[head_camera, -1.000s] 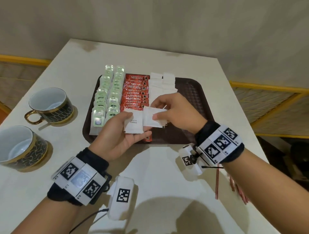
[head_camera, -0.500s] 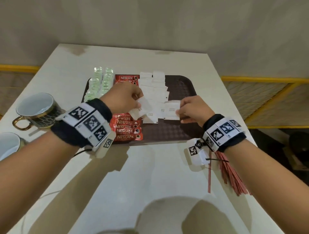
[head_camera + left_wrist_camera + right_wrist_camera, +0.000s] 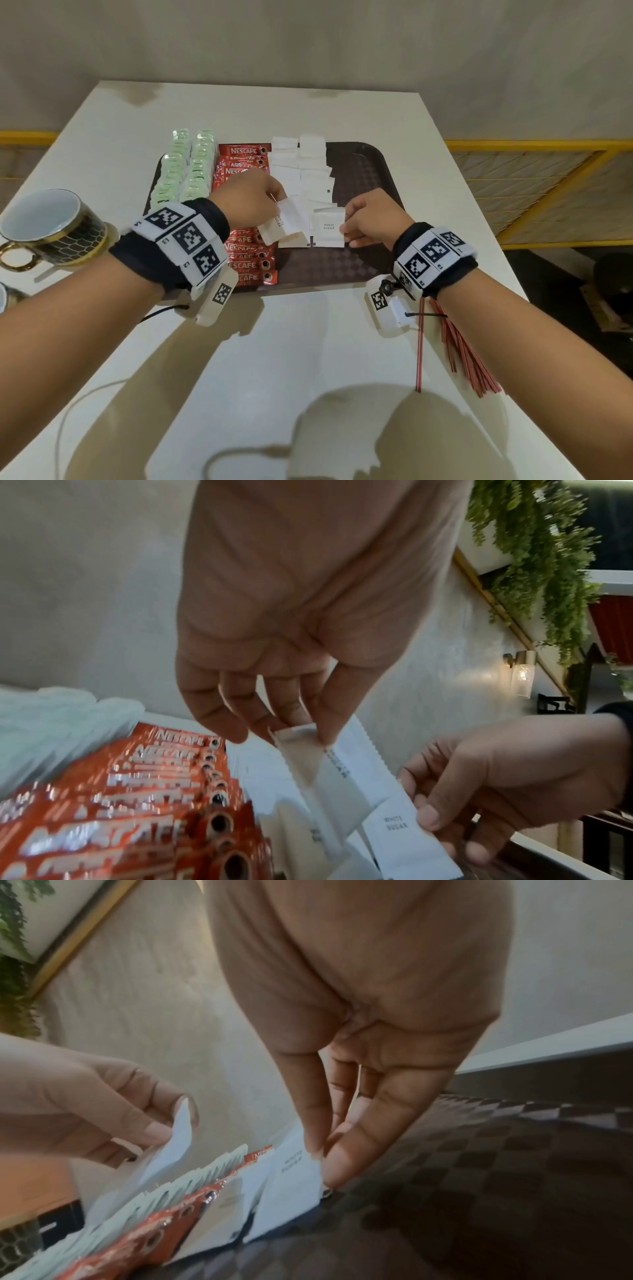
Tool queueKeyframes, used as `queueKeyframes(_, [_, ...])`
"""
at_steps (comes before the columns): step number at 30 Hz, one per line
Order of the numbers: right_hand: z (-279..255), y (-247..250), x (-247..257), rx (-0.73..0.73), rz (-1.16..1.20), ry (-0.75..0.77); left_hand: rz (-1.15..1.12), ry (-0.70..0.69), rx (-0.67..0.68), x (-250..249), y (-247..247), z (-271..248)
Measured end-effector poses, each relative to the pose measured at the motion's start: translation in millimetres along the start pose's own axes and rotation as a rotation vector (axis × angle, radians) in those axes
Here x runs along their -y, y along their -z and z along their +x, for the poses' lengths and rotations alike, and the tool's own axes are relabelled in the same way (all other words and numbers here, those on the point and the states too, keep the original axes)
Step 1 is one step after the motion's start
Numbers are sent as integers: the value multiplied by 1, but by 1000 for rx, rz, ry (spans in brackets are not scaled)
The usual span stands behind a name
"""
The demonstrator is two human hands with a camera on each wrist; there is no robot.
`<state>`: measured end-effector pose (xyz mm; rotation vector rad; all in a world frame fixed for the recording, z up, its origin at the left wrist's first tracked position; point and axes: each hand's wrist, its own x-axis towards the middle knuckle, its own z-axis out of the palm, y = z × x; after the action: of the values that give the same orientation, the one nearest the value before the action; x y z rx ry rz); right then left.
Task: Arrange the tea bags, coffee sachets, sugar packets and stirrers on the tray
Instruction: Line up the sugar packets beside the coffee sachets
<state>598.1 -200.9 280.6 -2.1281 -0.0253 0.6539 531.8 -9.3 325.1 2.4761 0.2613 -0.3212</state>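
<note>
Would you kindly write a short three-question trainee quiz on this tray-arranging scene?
1. True or false: the red stirrers already lie on the tray.
2. What does the left hand pinch? A) a coffee sachet B) a sugar packet C) a tea bag
3. Fill in: the packet held by the right hand reads "WHITE ____".

Key
1. False; they lie on the table, by the right wrist.
2. B; a white sugar packet, lifted above the red coffee sachets and the sugar rows.
3. SUGAR.
</note>
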Motion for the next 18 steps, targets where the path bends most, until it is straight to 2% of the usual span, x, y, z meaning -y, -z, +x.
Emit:
queueKeyframes(3, [4,-2,2,-24,-104,5,-57,65,-20,-2,-7,3])
queueKeyframes(8, [8,-8,10,-31,-205,0,-104,182,70,-4,-20,6])
queueKeyframes(14, [9,-8,22,-4,-253,-15,159,122,-3,-3,-29,10])
queueKeyframes(18, [10,-6,28,20,-272,-31,343,107,7,-1,-32,12])
